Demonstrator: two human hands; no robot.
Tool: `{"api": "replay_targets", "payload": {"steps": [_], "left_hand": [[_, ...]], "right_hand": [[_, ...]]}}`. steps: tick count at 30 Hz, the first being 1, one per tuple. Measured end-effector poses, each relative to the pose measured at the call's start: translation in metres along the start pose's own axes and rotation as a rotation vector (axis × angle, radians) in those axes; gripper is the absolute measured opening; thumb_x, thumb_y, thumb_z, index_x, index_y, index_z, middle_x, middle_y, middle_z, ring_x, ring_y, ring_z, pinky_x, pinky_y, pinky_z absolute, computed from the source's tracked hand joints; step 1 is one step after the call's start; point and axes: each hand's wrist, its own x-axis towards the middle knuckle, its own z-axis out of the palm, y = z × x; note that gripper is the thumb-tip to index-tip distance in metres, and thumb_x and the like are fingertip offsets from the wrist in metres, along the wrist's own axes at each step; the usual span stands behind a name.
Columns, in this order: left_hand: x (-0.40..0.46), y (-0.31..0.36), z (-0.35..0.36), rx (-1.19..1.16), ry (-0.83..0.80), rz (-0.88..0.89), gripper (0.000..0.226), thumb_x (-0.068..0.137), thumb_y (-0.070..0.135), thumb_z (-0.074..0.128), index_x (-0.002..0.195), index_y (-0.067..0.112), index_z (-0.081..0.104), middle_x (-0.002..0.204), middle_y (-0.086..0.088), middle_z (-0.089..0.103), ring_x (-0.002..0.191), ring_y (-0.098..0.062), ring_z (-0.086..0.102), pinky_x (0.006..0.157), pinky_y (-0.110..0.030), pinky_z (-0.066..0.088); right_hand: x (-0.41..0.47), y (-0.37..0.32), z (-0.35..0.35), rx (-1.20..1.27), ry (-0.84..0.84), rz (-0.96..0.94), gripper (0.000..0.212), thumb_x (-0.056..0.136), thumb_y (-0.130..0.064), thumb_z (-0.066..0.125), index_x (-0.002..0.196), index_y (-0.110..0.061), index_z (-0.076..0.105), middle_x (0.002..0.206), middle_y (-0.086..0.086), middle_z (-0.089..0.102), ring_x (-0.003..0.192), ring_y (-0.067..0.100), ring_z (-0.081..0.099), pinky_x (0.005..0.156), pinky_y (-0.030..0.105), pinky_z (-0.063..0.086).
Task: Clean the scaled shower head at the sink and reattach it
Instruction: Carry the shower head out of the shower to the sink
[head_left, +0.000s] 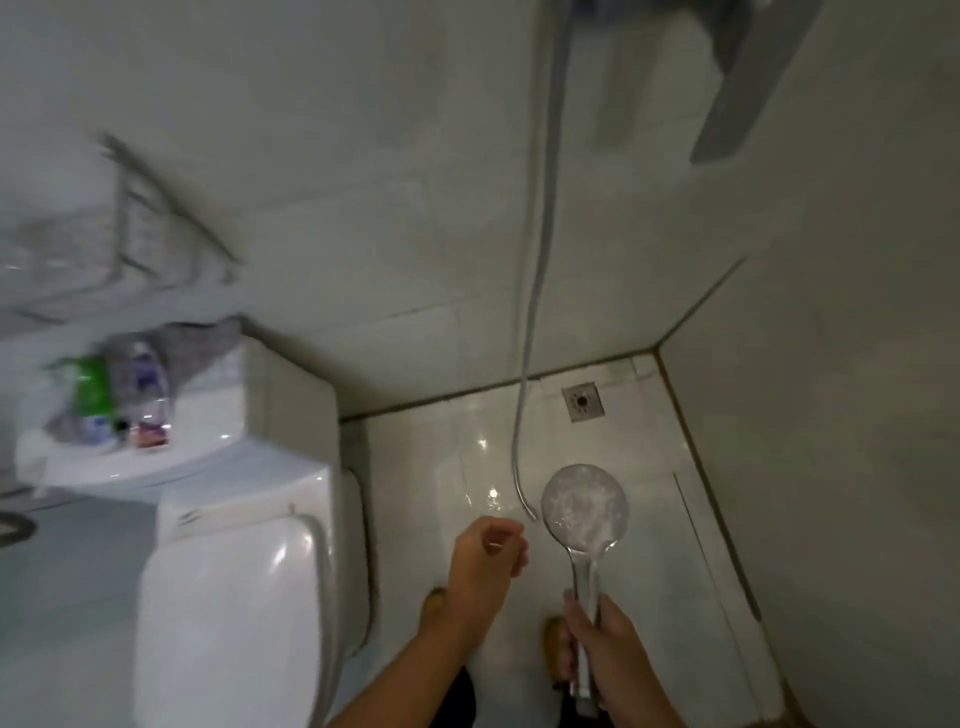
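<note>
tiled bathroom: right hand (605, 642) grips shower head (584, 506), left hand (488, 556) empty.

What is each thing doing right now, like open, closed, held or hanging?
Shower head: off the hose, face white with scale, held by its handle.
Right hand: gripping the handle.
Left hand: loosely curled, holding nothing.
Hose: hanging loose, end free.
Toilet lid: closed.
Floor drain: uncovered.

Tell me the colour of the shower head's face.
Chalky white over silver on the shower head, in the head view.
</note>
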Motion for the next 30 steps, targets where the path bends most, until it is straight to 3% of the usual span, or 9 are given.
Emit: {"api": "replay_targets", "payload": {"steps": [6, 9, 14, 17, 18, 20, 21, 24, 30], "left_hand": [[-0.126, 0.066, -0.056, -0.229, 0.154, 0.092, 0.013, 0.086, -0.006, 0.061, 0.093, 0.003, 0.067, 0.073, -0.009, 0.068, 0.062, -0.017, 0.064, 0.061, -0.025, 0.055], [-0.180, 0.067, -0.086, -0.403, 0.319, 0.087, 0.010, 0.087, -0.005, 0.061, 0.092, 0.002, 0.067, 0.073, -0.011, 0.070, 0.060, -0.018, 0.064, 0.059, -0.026, 0.054], [-0.258, 0.041, -0.148, -0.763, 0.607, 0.064, 0.011, 0.087, -0.012, 0.057, 0.090, -0.006, 0.065, 0.068, -0.015, 0.067, 0.051, -0.019, 0.062, 0.052, -0.028, 0.052], [-0.298, 0.013, -0.192, -0.908, 0.776, 0.043, 0.011, 0.087, -0.012, 0.055, 0.090, -0.007, 0.065, 0.072, -0.021, 0.065, 0.050, -0.022, 0.061, 0.048, -0.026, 0.052], [-0.309, 0.003, -0.207, -0.934, 0.825, 0.038, 0.012, 0.088, -0.011, 0.055, 0.089, -0.006, 0.066, 0.073, -0.021, 0.066, 0.050, -0.023, 0.061, 0.047, -0.025, 0.052], [-0.331, -0.017, -0.236, -1.008, 0.910, 0.026, 0.014, 0.088, -0.011, 0.054, 0.088, -0.003, 0.066, 0.070, -0.019, 0.066, 0.047, -0.022, 0.061, 0.044, -0.024, 0.050], [-0.340, -0.027, -0.252, -1.046, 0.945, 0.018, 0.014, 0.089, -0.010, 0.054, 0.087, -0.002, 0.066, 0.069, -0.017, 0.066, 0.045, -0.020, 0.061, 0.042, -0.023, 0.049], [-0.368, -0.052, -0.297, -1.112, 1.019, 0.006, 0.012, 0.091, -0.005, 0.055, 0.090, -0.003, 0.067, 0.069, -0.014, 0.067, 0.047, -0.019, 0.062, 0.048, -0.025, 0.051], [-0.391, -0.090, -0.394, -1.180, 1.144, 0.035, 0.013, 0.093, 0.000, 0.056, 0.094, -0.003, 0.068, 0.080, -0.018, 0.068, 0.063, -0.026, 0.063, 0.063, -0.033, 0.052]], "right_hand": [[-0.103, -0.061, 0.030, -0.092, -0.190, -0.118, 0.024, 0.096, -0.016, 0.058, 0.082, 0.002, 0.050, 0.050, 0.021, 0.051, 0.039, 0.024, 0.050, 0.041, 0.026, 0.040], [-0.140, -0.072, 0.048, -0.191, -0.327, -0.134, 0.031, 0.092, -0.021, 0.064, 0.076, 0.003, 0.052, 0.050, 0.022, 0.051, 0.039, 0.025, 0.049, 0.042, 0.026, 0.040], [-0.171, -0.061, 0.108, -0.361, -0.548, -0.058, 0.018, 0.089, -0.009, 0.067, 0.073, -0.004, 0.060, 0.053, 0.017, 0.056, 0.049, 0.021, 0.054, 0.056, 0.025, 0.041], [-0.148, -0.009, 0.133, -0.469, -0.709, -0.078, 0.065, 0.072, -0.036, 0.084, 0.049, 0.003, 0.037, 0.040, 0.025, 0.044, 0.040, 0.028, 0.057, 0.050, 0.025, 0.033], [-0.162, -0.008, 0.147, -0.470, -0.817, -0.037, 0.065, 0.074, -0.037, 0.081, 0.051, 0.007, 0.039, 0.042, 0.027, 0.045, 0.038, 0.028, 0.055, 0.048, 0.026, 0.037], [-0.214, -0.024, 0.191, -0.629, -0.856, -0.061, 0.033, 0.089, -0.011, 0.068, 0.062, 0.004, 0.056, 0.050, 0.023, 0.052, 0.041, 0.025, 0.052, 0.047, 0.028, 0.041], [-0.234, -0.028, 0.214, -0.637, -0.877, -0.040, 0.027, 0.091, -0.005, 0.064, 0.066, 0.002, 0.058, 0.052, 0.022, 0.053, 0.042, 0.025, 0.052, 0.049, 0.029, 0.041], [-0.264, -0.012, 0.276, -0.770, -0.906, 0.004, 0.033, 0.089, -0.019, 0.068, 0.064, 0.000, 0.059, 0.051, 0.022, 0.054, 0.044, 0.026, 0.054, 0.055, 0.030, 0.040], [-0.312, 0.026, 0.395, -0.859, -0.967, 0.003, 0.018, 0.093, -0.005, 0.060, 0.081, 0.006, 0.054, 0.053, 0.019, 0.051, 0.039, 0.023, 0.049, 0.042, 0.026, 0.040]]}}
